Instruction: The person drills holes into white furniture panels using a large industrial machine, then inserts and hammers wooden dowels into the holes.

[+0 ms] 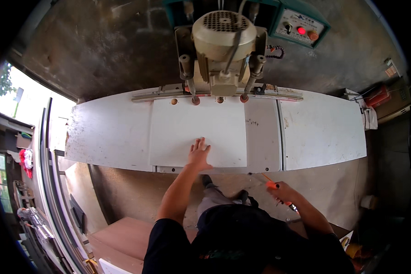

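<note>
- The white panel [198,132] is a flat, smooth, square-cut board lying on the long white surface [109,132], directly in front of the drilling machine [223,45]; its far edge meets the metal fence rail [278,94].
- The left hand [199,154] lies flat on the panel near its front edge, fingers spread, its grip released and merely pressing down.
- The right hand [283,189] hangs below the front edge of the surface, to the right of the panel, its grip clenched around a slim orange-handled tool [273,185]; the tool's tip is too thin to make out.
- Round holes [174,101] show along the panel's far edge, beside the machine's drill heads.
- The machine has a cream, ribbed, drum-shaped motor housing; a green control box [299,25] with a red button sits to its right.
- The surface is scuffed and stained at its left end.
- The person's torso hides the floor beneath the panel's front edge.
</note>
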`<act>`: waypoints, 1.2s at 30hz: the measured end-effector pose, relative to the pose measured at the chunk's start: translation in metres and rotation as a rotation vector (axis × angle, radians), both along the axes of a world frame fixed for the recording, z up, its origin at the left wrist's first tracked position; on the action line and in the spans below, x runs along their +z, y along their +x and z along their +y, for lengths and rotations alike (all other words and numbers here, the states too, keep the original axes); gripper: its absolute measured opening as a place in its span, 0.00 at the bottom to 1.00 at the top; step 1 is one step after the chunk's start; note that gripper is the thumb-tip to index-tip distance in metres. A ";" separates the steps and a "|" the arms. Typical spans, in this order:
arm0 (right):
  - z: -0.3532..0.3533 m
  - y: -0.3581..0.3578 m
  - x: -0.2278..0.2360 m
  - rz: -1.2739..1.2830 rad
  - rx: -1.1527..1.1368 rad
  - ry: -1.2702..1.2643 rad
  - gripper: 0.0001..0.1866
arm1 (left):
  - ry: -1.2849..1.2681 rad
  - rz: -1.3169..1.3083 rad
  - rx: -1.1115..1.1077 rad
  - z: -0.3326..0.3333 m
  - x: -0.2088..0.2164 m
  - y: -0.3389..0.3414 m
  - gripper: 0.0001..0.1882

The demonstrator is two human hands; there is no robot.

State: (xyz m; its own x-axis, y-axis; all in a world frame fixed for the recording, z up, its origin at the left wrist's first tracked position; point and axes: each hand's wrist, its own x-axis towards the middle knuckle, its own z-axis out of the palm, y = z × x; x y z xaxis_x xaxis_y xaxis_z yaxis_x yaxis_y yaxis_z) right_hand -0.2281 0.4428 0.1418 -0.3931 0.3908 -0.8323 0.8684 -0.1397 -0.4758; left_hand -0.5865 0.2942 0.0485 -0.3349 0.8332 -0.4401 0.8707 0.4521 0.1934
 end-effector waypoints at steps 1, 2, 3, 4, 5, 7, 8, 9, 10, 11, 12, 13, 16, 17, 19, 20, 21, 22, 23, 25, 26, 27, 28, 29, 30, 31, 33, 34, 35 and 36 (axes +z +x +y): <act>0.015 0.012 -0.010 -0.025 -0.084 0.040 0.19 | 0.105 -0.017 0.095 -0.019 -0.015 -0.013 0.50; 0.025 0.020 -0.015 -0.052 -0.179 0.081 0.19 | 0.208 -0.039 0.180 -0.034 -0.027 -0.027 0.49; 0.029 0.025 -0.014 -0.076 -0.182 0.089 0.19 | 0.242 0.042 0.283 -0.049 -0.031 -0.045 0.46; 0.034 0.023 -0.014 -0.089 -0.172 0.093 0.19 | 0.248 0.117 0.412 -0.071 -0.038 -0.067 0.45; 0.037 0.012 -0.013 -0.095 -0.145 0.088 0.18 | 0.295 0.263 0.574 -0.106 -0.061 -0.089 0.44; 0.001 -0.040 0.007 -0.162 0.108 -0.072 0.20 | 0.341 0.235 0.873 -0.123 -0.047 -0.100 0.41; -0.013 -0.057 0.008 -0.135 0.236 -0.167 0.21 | 0.361 0.148 0.946 -0.131 -0.045 -0.102 0.41; -0.022 -0.093 0.019 -0.129 0.407 -0.095 0.22 | 0.378 0.066 1.020 -0.140 -0.043 -0.102 0.40; -0.020 -0.129 0.031 -0.119 0.584 -0.024 0.22 | 0.343 0.214 0.934 -0.141 -0.040 -0.090 0.41; -0.007 -0.149 0.010 -0.085 0.418 0.029 0.22 | 0.356 0.185 0.951 -0.138 -0.034 -0.080 0.41; 0.009 -0.165 -0.026 -0.056 0.245 0.079 0.23 | 0.366 0.149 0.962 -0.134 -0.030 -0.068 0.41; 0.028 -0.186 -0.053 0.029 0.044 0.087 0.23 | 0.374 0.116 0.977 -0.131 -0.028 -0.054 0.41; 0.021 -0.279 -0.030 0.028 -0.118 -0.013 0.22 | 0.517 0.197 0.987 -0.139 -0.041 0.007 0.40; 0.007 -0.291 -0.023 0.023 0.067 -0.048 0.23 | 0.558 0.193 0.988 -0.139 -0.042 0.030 0.40; -0.015 -0.306 -0.006 0.020 0.438 -0.109 0.23 | 0.670 0.160 1.193 -0.141 -0.050 0.070 0.41; -0.017 -0.304 0.000 0.017 0.509 -0.178 0.23 | 0.730 0.140 1.288 -0.140 -0.056 0.086 0.42; -0.006 -0.296 -0.004 0.016 0.424 -0.130 0.23 | 0.772 -0.136 1.491 -0.136 -0.062 0.099 0.41; 0.015 -0.284 -0.012 0.018 0.339 -0.081 0.24 | 0.802 -0.426 1.676 -0.132 -0.068 0.110 0.39; 0.040 -0.271 -0.020 0.026 0.254 -0.030 0.24 | 0.826 -0.728 1.840 -0.124 -0.070 0.117 0.38; 0.101 -0.224 -0.036 -0.024 0.014 0.046 0.24 | 0.944 -1.246 1.837 -0.097 -0.063 0.124 0.32; 0.126 -0.200 -0.037 -0.028 -0.055 0.042 0.24 | 0.964 -1.343 1.883 -0.079 -0.065 0.127 0.30; 0.147 -0.177 -0.037 -0.033 -0.125 0.038 0.24 | 0.981 -1.443 1.927 -0.063 -0.068 0.133 0.29; 0.162 -0.153 -0.037 -0.026 -0.081 0.023 0.23 | 0.978 -1.393 1.954 -0.050 -0.076 0.138 0.28; 0.171 -0.134 -0.037 -0.010 -0.024 0.007 0.23 | 0.992 -1.334 1.984 -0.042 -0.091 0.136 0.27; 0.176 -0.118 -0.038 -0.001 0.038 -0.014 0.22 | 1.002 -1.271 2.024 -0.039 -0.106 0.136 0.26; 0.169 -0.111 -0.033 -0.031 0.192 -0.132 0.21 | 1.018 -1.172 2.094 -0.041 -0.119 0.137 0.22; 0.157 -0.097 -0.029 -0.089 0.460 -0.282 0.19 | 1.191 -1.265 1.971 -0.049 -0.107 0.132 0.18; 0.144 -0.103 -0.012 -0.090 0.563 -0.271 0.19 | 1.229 -1.220 2.025 -0.053 -0.105 0.132 0.18; 0.146 -0.100 -0.010 -0.053 0.568 -0.260 0.18 | 1.276 -1.167 2.088 -0.055 -0.105 0.130 0.17; 0.161 -0.088 -0.029 -0.012 0.465 -0.219 0.18 | 1.332 -1.093 2.163 -0.059 -0.108 0.128 0.17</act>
